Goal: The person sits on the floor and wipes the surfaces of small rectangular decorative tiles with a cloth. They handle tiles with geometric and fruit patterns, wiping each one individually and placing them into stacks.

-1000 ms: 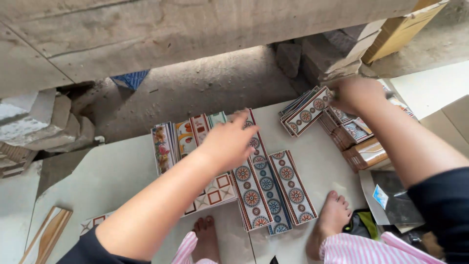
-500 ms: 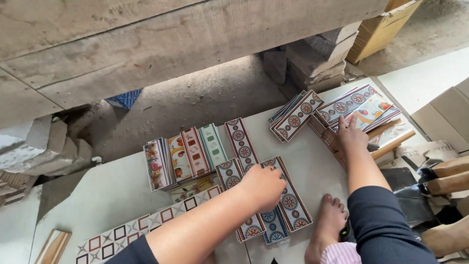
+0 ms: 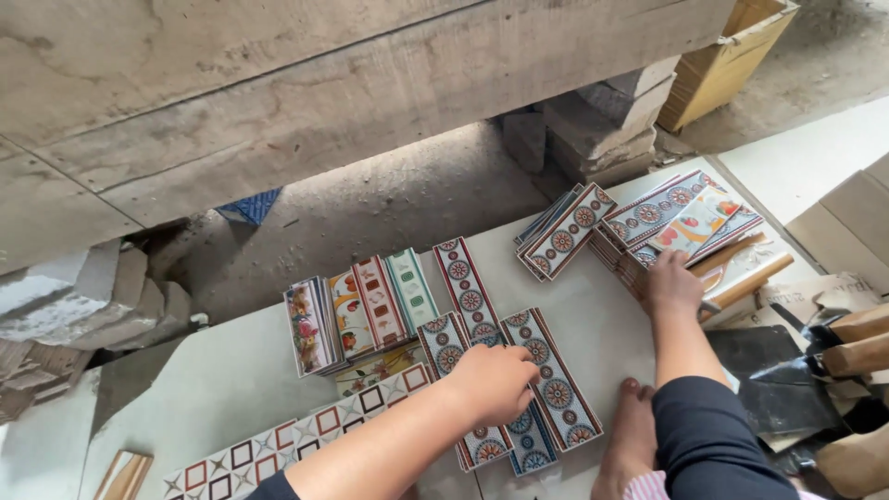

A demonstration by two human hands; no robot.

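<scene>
While both arms reach forward | left hand [image 3: 495, 384] curled gripping patterned tiles [image 3: 546, 389] | right hand [image 3: 671, 287] flat, fingers together, on tile stack [image 3: 681, 222]

We see two hands [image 3: 495, 381] [image 3: 671, 287], one bare foot [image 3: 632, 435], one yellow box [image 3: 727, 56], one trowel [image 3: 815, 356], and more patterned tile strips [image 3: 551, 375] than we can count.

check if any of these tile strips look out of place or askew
One strip with red circles juts up past the row under the left hand and lies tilted. The stack left of the right hand sits at an angle, its strips fanned unevenly. Nothing looks broken.
</scene>
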